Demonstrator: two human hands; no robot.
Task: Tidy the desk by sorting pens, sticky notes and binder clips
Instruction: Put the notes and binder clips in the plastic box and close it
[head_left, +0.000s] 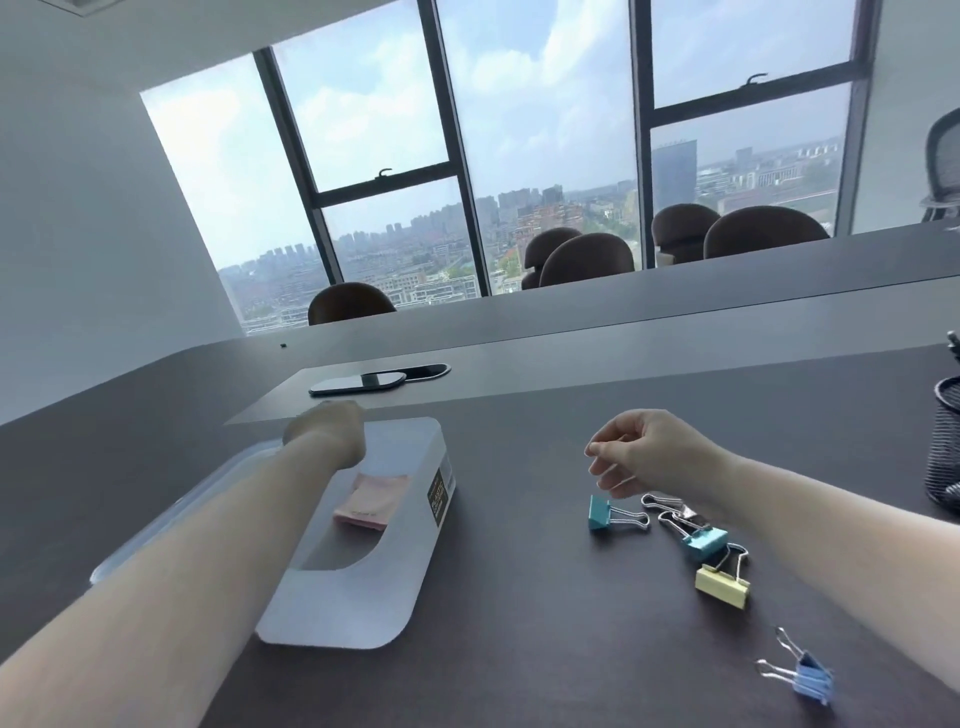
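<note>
Risk: right hand hovers empty, fingers loosely apart, over binder clips loose on surface; wire handles overlap, may snag. Left hand fingers hidden. Sticky notes already in tray.

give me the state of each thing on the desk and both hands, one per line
translucent white plastic box: open, holds pink sticky notes
four coloured binder clips, teal, teal, yellow, blue: loose on dark desk
black mesh pen cup: upright
left hand: over box, grip unclear
right hand: above clips, empty
</note>
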